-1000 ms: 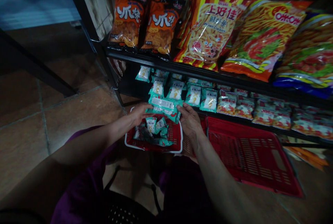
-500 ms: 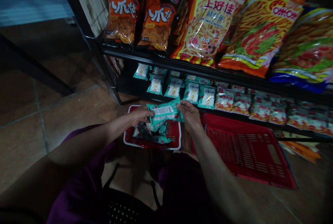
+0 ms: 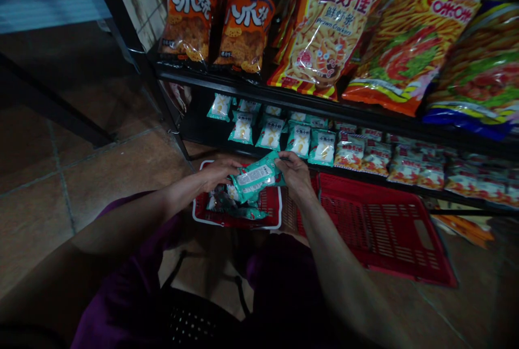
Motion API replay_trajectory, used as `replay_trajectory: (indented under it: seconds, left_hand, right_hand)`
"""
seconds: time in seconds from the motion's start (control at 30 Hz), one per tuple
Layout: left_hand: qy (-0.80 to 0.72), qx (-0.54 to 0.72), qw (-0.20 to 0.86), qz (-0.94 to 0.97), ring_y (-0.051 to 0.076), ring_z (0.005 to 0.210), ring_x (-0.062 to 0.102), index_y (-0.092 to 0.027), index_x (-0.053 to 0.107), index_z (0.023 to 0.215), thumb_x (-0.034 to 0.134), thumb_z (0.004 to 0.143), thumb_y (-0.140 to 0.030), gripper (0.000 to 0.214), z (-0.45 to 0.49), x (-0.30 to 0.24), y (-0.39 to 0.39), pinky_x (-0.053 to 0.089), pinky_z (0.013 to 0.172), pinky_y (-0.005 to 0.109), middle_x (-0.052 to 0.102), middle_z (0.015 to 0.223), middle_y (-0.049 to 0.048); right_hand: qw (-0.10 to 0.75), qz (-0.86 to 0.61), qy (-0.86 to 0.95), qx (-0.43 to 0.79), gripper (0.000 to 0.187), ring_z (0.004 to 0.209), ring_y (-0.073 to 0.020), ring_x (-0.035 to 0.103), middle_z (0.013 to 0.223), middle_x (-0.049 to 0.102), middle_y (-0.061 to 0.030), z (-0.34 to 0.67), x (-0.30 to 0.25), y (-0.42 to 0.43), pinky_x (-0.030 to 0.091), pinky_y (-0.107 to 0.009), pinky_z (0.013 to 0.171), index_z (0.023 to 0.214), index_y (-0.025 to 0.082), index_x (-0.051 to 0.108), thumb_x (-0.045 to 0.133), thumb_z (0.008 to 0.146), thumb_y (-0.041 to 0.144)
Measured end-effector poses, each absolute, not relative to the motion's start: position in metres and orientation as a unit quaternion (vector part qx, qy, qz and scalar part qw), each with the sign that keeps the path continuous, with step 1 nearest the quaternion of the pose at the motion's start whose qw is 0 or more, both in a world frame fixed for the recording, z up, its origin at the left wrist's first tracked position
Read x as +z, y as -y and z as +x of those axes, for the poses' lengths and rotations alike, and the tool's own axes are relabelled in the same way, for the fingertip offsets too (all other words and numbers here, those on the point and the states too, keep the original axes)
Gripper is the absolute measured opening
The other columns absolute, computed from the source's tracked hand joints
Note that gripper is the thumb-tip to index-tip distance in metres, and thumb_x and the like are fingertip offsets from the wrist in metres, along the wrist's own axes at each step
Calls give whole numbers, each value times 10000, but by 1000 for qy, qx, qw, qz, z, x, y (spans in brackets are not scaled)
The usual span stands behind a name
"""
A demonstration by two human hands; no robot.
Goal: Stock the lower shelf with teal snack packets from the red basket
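Observation:
A teal snack packet [image 3: 256,176], its printed back facing up, is stretched between my two hands above a red basket [image 3: 277,214] with a white rim. My right hand [image 3: 295,175] pinches the packet's right end between thumb and fingers. At the left end, my left hand [image 3: 220,174] has its fingers closed on the packet's edge; the fingertips are partly hidden. More teal packets [image 3: 247,212] lie inside the basket under the held one.
The lower black shelf holds rows of teal packets [image 3: 271,133] and red-and-white packets [image 3: 349,150]. Larger snack bags [image 3: 324,35] stand on the shelf above. A second red basket [image 3: 377,230] lies on the tiled floor at the right. A black post [image 3: 138,57] rises at the shelf's left end.
The held packet has tilted, its right end now higher than its left. My right hand has shifted up slightly, and the left hand's fingers have moved a little on the packet's edge.

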State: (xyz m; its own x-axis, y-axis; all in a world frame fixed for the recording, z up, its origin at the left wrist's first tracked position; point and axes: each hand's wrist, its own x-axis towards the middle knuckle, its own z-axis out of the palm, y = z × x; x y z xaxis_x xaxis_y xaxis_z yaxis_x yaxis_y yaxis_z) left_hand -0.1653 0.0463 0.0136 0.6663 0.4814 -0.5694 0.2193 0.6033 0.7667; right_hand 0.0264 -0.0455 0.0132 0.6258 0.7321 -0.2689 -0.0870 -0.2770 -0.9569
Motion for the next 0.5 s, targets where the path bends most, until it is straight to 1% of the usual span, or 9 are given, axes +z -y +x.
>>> replay_trajectory:
  seconds: [0.13,0.2,0.33,0.43,0.5]
  left_hand:
    - [-399,78,798,445,155,744,591,-170,652,758,675,603,-147,158,-166,13,-46,445,667,268,655,782,38]
    - [-400,73,794,452,161,736,594,-174,656,757,672,586,-131,177,-165,13,-46,449,651,267,659,774,36]
    - [-410,62,782,466,178,786,605,-204,678,816,672,562,-107,272,-165,17,-46,450,642,258,684,872,42]
    - [-407,61,783,467,202,825,618,-228,694,849,727,554,-153,306,-165,23,-44,464,647,267,694,932,51]
    - [-366,53,804,465,225,828,631,-226,701,841,769,537,-189,313,-165,26,-41,487,662,293,705,913,64]
  right_hand:
    - [549,-715,239,359,348,435,-99,469,571,598,46,25,14,46,384,-229,420,785,222,579,720,538,422]
    - [548,-713,243,364,347,434,-97,462,567,592,46,25,14,46,383,-231,424,775,220,578,720,536,428]
    - [542,-711,253,369,322,434,-94,457,555,583,52,26,14,46,376,-228,432,769,221,578,715,548,410]
    - [534,-708,266,377,296,431,-92,450,547,579,53,26,15,46,365,-222,427,764,221,580,705,565,401]
    - [528,-705,280,382,285,438,-92,454,550,580,51,25,14,46,353,-216,426,764,218,583,703,576,397]
